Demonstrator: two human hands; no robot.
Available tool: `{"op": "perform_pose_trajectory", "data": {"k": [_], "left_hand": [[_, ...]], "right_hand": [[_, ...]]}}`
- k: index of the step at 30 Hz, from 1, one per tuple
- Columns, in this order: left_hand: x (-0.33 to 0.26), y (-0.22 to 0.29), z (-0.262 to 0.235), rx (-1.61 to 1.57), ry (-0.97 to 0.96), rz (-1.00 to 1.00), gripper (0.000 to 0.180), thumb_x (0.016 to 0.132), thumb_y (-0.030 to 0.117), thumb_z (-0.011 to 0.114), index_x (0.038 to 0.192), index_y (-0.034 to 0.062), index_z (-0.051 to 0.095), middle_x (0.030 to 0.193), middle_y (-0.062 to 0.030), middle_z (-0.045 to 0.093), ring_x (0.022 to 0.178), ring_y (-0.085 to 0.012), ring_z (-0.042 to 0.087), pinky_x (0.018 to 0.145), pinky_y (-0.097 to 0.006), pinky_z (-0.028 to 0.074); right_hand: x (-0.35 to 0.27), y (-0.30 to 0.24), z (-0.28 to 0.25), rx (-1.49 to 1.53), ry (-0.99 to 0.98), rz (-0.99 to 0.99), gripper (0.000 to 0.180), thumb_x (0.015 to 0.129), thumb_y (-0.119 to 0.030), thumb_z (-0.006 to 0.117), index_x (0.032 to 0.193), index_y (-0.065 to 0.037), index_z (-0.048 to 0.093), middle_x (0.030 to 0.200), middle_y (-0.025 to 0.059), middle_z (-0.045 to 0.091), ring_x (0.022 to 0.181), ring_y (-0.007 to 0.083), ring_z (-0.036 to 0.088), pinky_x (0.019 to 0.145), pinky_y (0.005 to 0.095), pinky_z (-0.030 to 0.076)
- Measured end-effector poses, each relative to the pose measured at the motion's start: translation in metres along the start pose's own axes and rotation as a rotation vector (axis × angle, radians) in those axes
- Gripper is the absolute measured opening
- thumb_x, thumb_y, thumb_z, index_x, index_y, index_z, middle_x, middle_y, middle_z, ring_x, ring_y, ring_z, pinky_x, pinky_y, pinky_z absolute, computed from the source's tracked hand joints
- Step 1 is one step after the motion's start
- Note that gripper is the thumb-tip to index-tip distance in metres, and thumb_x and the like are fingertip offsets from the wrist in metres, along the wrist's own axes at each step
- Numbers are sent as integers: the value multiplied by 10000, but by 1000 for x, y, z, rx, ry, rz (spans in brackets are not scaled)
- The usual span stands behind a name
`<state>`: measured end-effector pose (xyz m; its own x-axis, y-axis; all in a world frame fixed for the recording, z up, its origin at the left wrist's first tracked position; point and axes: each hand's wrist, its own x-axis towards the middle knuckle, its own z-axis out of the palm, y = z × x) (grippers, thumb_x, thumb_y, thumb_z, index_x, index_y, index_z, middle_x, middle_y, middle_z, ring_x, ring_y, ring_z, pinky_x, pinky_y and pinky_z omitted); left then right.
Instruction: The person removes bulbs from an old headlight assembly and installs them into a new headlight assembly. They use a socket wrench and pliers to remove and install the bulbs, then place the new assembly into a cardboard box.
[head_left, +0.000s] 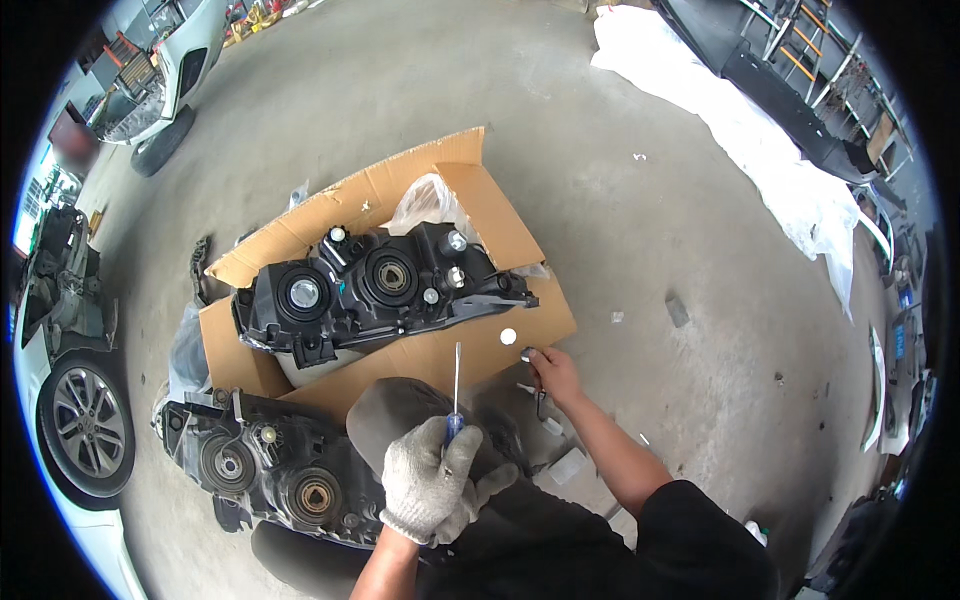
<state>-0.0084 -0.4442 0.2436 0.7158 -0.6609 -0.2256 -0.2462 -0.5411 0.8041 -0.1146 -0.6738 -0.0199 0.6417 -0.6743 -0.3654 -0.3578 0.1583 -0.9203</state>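
Observation:
My left hand, in a grey knit glove, is closed round the blue handle of a screwdriver, its shaft pointing up. More grey glove fabric lies against that hand; whether it is a second glove I cannot tell. My bare right hand pinches a small dark piece with a short lead below. Ahead, a black headlight unit rests back side up on an open cardboard box. A dustier headlight unit lies at the lower left, beside my knee.
Clear plastic wrap sticks out of the box. A car wheel stands at the left. White sheeting and a black bumper lie at the upper right. Small scraps dot the concrete floor.

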Motion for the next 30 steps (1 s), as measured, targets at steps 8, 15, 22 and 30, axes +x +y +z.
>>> {"op": "perform_pose_trajectory", "data": {"k": [8, 15, 22, 30], "left_hand": [[0, -3, 2, 31, 20, 36, 262, 879, 265, 667, 859, 4, 690, 727, -202, 660, 667, -335, 663, 630, -410, 502], [-1, -1, 0, 7, 5, 27, 284, 884, 281, 667, 871, -1, 688, 740, -200, 668, 674, -332, 670, 644, -415, 511], [1, -2, -6, -119, -69, -45, 303, 925, 280, 646, 923, -21, 677, 747, -160, 675, 682, -213, 644, 661, -373, 519], [2, -4, -10, 123, -169, 51, 361, 933, 392, 599, 946, 38, 664, 839, -204, 681, 799, -407, 663, 698, -485, 516]], "right_hand": [[9, 23, 26, 160, 137, 121, 323, 998, -292, 599, 820, -25, 627, 642, 17, 546, 502, 91, 489, 462, 269, 401], [21, 29, 37, 126, 206, 163, 402, 956, -362, 649, 835, 22, 658, 653, 74, 614, 483, 144, 547, 467, 313, 428], [-2, 52, 32, -85, 347, 14, 480, 992, -449, 564, 919, 19, 642, 749, 37, 590, 684, 102, 549, 581, 306, 450], [-117, -176, 59, 152, -483, -637, 288, 1038, -255, 502, 1095, -19, 657, 1099, 68, 634, 951, 155, 585, 858, 289, 451]]}}
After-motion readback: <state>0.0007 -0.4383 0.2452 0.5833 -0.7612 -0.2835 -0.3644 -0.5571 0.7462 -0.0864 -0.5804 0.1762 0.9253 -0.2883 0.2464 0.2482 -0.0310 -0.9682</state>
